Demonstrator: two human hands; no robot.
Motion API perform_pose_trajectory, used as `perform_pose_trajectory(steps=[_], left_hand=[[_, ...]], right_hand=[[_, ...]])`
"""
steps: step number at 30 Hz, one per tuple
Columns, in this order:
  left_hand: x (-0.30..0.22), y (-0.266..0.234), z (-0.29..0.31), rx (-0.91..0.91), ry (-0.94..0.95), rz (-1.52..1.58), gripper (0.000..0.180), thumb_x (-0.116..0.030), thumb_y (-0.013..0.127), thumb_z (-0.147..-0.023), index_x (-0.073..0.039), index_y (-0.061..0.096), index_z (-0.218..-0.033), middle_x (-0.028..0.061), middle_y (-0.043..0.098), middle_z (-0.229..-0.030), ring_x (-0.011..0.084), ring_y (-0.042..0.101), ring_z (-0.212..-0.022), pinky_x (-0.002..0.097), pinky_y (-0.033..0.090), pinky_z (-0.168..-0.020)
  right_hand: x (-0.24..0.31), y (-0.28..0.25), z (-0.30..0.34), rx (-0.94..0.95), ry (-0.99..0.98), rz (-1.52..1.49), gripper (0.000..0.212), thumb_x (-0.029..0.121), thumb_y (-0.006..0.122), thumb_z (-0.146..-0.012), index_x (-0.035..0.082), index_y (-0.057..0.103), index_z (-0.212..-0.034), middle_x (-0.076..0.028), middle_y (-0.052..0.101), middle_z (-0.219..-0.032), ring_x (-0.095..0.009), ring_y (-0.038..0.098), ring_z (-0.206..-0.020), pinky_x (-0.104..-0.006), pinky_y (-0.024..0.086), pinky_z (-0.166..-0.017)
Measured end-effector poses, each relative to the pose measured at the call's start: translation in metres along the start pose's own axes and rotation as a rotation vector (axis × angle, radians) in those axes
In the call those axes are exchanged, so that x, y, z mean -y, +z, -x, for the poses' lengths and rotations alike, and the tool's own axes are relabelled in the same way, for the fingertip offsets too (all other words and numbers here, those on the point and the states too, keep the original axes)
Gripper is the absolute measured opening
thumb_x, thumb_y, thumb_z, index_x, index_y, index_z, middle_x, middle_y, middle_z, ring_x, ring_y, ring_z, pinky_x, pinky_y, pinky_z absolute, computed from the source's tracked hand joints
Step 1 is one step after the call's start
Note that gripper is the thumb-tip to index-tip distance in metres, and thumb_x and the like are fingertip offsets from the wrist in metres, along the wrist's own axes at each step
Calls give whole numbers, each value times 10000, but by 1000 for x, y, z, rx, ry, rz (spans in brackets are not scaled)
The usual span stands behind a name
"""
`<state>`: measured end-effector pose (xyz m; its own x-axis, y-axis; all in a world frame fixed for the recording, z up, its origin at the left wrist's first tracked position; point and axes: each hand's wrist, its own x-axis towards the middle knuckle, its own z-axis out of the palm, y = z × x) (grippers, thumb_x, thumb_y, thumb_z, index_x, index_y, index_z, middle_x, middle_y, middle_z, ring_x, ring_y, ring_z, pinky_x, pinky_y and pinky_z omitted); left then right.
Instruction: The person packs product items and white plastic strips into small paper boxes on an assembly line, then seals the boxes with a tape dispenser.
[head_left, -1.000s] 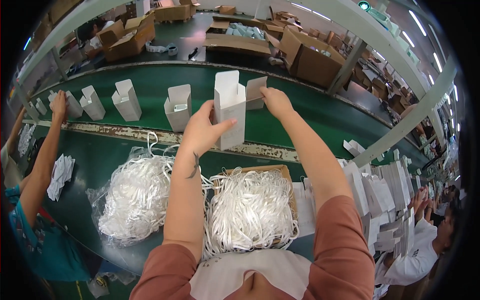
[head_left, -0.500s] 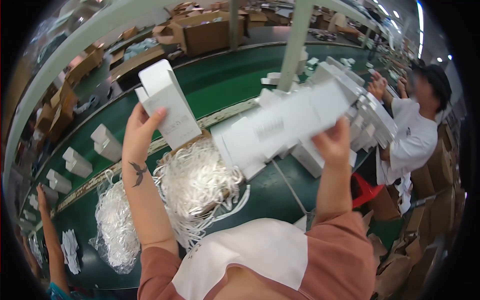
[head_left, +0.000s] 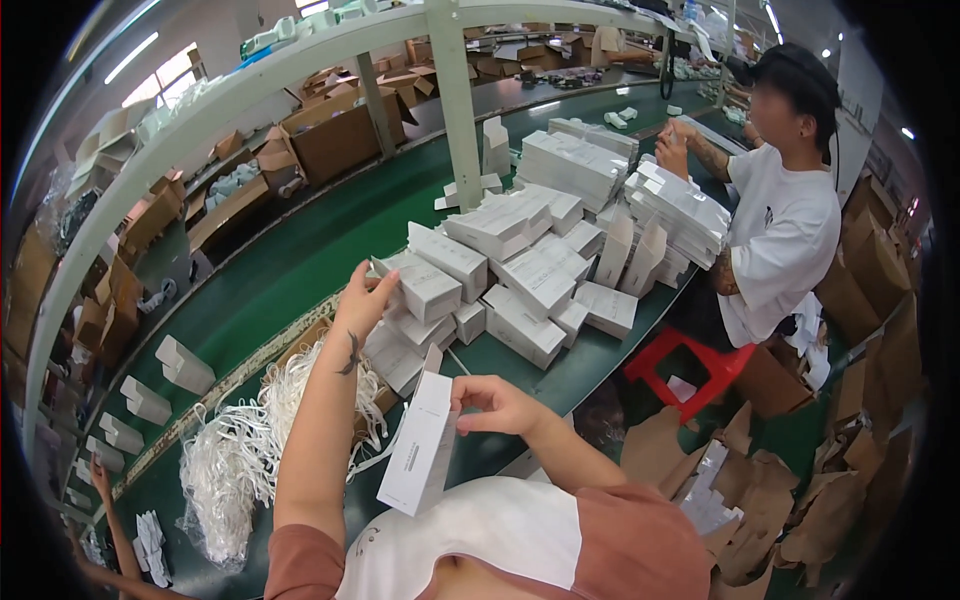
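A white carton (head_left: 418, 440) is held in my right hand (head_left: 492, 405), tilted close to my chest with its narrow flap end up. The fingers and thumb of that hand close on its upper right side. My left hand (head_left: 366, 295) reaches out to the near left end of a heap of white cartons (head_left: 530, 270). Its thumb and fingers close round the flap end of one white carton (head_left: 425, 285), which rests on others. Below my left forearm lies a tangled bundle of white cords (head_left: 290, 405), partly in a cardboard box and partly hidden by the arm.
Several white cartons (head_left: 185, 365) stand in a row on the green conveyor belt (head_left: 290, 255). A pale metal post (head_left: 455, 110) rises behind the heap. To the right, a person in white (head_left: 785, 210) works beside a red stool (head_left: 685, 375). Another person's hand (head_left: 100, 478) is at far left.
The view has swung right. My right hand has brought its carton down towards my chest. My left hand, which held an upright carton, is now at the heap's left end.
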<state>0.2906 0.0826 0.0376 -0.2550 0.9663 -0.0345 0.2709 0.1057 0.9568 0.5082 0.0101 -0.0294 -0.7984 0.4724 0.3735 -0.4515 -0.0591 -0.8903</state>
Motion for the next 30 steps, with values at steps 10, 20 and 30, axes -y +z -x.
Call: perform_pose_trajectory(steps=[10,20,30], left_hand=[[11,-44,31,86,201,-184,537,-349,573,-837,-26,450,-1248,96,542,-1152,162,547,-910,285,434,-796],[-28,-102,133,-12,471,-205,660,-57,701,-652,-20,417,-1247,92,554,-1114,180,541,-987,304,408,-877],[42,-194,122,-504,406,193,616,28,649,-703,18,368,-1251,97,502,-1163,188,493,-1059,304,371,-914]], right_hand=[[-17,6,0,9,29,65,125,65,610,-802,37,504,-861,-7,515,-863,-87,502,-784,-237,425,-721],[50,46,-121,-170,-226,882,143,114,633,-762,42,551,-854,-48,552,-734,-132,533,-604,-249,436,-566],[-53,49,-192,387,-62,1383,205,143,589,-727,36,579,-901,-159,585,-863,-315,605,-772,-398,498,-669]])
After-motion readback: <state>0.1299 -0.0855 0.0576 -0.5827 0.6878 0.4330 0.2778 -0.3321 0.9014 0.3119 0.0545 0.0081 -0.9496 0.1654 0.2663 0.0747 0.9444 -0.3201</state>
